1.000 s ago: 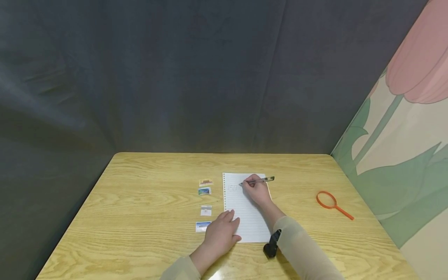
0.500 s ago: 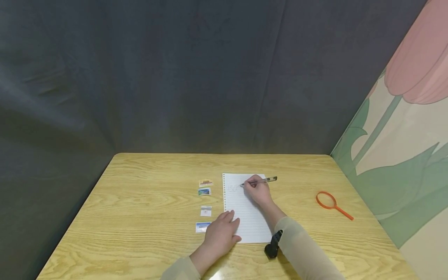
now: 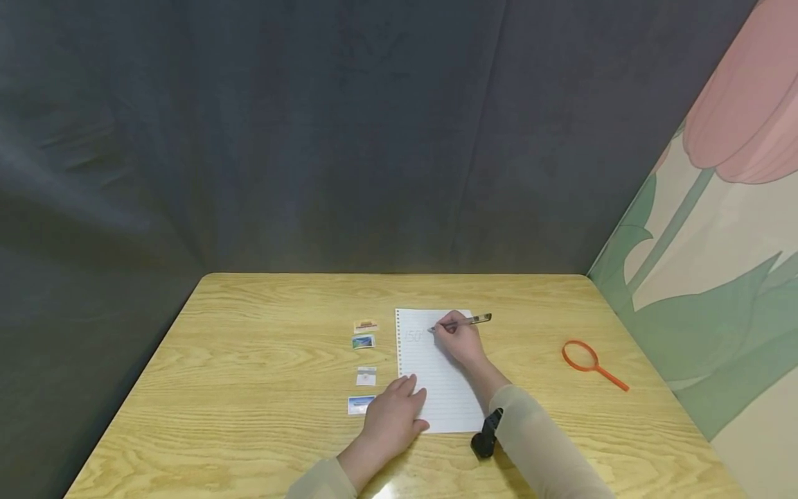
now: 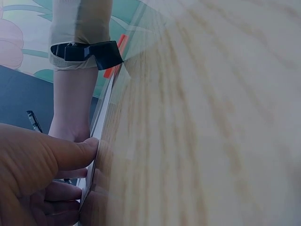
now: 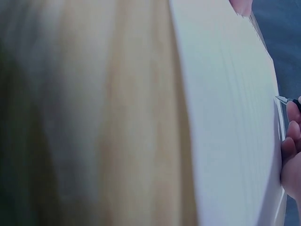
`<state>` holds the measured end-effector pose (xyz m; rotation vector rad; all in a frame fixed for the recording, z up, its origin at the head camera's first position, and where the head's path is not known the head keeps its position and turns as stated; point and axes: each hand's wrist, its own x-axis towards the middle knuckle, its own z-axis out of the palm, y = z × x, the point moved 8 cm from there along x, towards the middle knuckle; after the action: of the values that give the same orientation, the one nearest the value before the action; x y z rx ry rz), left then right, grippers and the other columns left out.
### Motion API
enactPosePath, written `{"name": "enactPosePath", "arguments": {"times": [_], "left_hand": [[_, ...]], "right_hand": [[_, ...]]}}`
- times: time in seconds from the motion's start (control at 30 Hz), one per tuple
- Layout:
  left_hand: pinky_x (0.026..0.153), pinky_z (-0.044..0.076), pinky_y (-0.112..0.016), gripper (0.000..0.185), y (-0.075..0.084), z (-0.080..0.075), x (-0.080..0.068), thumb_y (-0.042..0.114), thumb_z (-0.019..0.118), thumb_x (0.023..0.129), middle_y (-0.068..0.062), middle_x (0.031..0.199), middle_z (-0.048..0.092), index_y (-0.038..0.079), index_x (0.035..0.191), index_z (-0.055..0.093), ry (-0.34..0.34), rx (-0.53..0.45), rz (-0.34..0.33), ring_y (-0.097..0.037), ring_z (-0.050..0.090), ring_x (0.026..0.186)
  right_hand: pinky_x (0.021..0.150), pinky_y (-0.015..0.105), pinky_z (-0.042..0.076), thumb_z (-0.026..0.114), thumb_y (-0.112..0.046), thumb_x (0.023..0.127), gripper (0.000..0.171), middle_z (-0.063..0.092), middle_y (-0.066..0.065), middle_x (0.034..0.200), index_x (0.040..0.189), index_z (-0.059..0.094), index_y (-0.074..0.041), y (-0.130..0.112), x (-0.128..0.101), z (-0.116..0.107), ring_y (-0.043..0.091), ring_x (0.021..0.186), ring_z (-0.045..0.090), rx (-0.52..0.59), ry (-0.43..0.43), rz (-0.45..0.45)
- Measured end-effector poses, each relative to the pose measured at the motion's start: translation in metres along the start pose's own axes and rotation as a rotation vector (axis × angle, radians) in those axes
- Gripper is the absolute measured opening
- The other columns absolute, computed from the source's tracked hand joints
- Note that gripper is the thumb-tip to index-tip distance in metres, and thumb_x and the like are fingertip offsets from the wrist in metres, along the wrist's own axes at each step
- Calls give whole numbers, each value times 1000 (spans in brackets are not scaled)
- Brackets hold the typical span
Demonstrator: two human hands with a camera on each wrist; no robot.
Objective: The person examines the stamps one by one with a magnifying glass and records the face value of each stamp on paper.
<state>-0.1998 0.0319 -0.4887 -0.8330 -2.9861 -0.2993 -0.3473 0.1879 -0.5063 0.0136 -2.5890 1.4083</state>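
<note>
A sheet of lined paper point(image 3: 445, 388) with punched holes down its left edge lies on the table; faint figures, resembling 150, stand near its top. In my right hand point(image 3: 460, 341) is a pen point(image 3: 476, 319), pinched between thumb and fingers, its tip at the paper just right of the figures. The right wrist view catches the pen's tip point(image 5: 282, 99) close over the paper, beside the curled fingers point(image 5: 292, 132). My left hand point(image 3: 394, 414) rests with extended fingers on the lower left of the sheet. From the left wrist, its thumb point(image 4: 77, 154) shows along the paper's near edge.
Left of the paper, several small stamp-like pictures lie in a column: a yellow one point(image 3: 365, 326), a blue-green one point(image 3: 364, 342), a grey-white one point(image 3: 366, 376) and a blue one point(image 3: 360, 405). An orange magnifying glass point(image 3: 595, 365) lies at the right. A dark curtain point(image 3: 349, 173) hangs behind.
The right hand and pen have shifted slightly right and down across the paper, then stayed nearly still. The left hand has kept its place.
</note>
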Motion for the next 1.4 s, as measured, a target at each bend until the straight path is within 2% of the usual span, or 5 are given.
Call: {"name": "enactPosePath", "arguments": {"times": [0.13, 0.37, 0.8, 1.1, 1.4], "left_hand": [[100, 49, -36, 54, 0, 0, 0, 44, 73, 85, -9, 144, 53, 16, 131, 66, -1, 2, 1, -25, 49, 131], [100, 49, -37, 55, -1, 1, 0, 44, 73, 85, -10, 144, 53, 16, 131, 66, -3, -4, 4, -26, 49, 132], [101, 48, -37, 54, 0, 0, 0, 44, 73, 86, -9, 144, 53, 16, 131, 66, -17, -1, 3, -26, 49, 132], [100, 49, -36, 54, 0, 0, 1, 44, 73, 85, -10, 143, 54, 16, 131, 66, -8, 6, 10, -25, 49, 132], [99, 50, -37, 54, 0, 1, 1, 44, 73, 86, -10, 144, 54, 16, 131, 66, -16, 7, 4, -25, 49, 131]], "right_hand": [[68, 29, 48, 65, -6, 84, 3, 62, 6, 80, 86, 63, -3, 3, 0, -3, 20, 76, 57, 27, 1, 0], [66, 26, 47, 66, -9, 87, 5, 60, 6, 83, 89, 65, -4, 8, -1, -7, 19, 75, 54, 90, 16, 57], [62, 25, 45, 70, -8, 86, 4, 62, 0, 75, 87, 69, -5, -4, -4, 4, 16, 68, 53, 27, -66, -48], [65, 26, 46, 68, -8, 85, 5, 63, 2, 78, 88, 68, -4, -2, -3, 1, 16, 71, 54, -19, -43, -45], [68, 29, 46, 68, -7, 82, 6, 62, 3, 78, 86, 65, -3, 0, -6, -5, 18, 74, 55, -12, -22, -16]]}}
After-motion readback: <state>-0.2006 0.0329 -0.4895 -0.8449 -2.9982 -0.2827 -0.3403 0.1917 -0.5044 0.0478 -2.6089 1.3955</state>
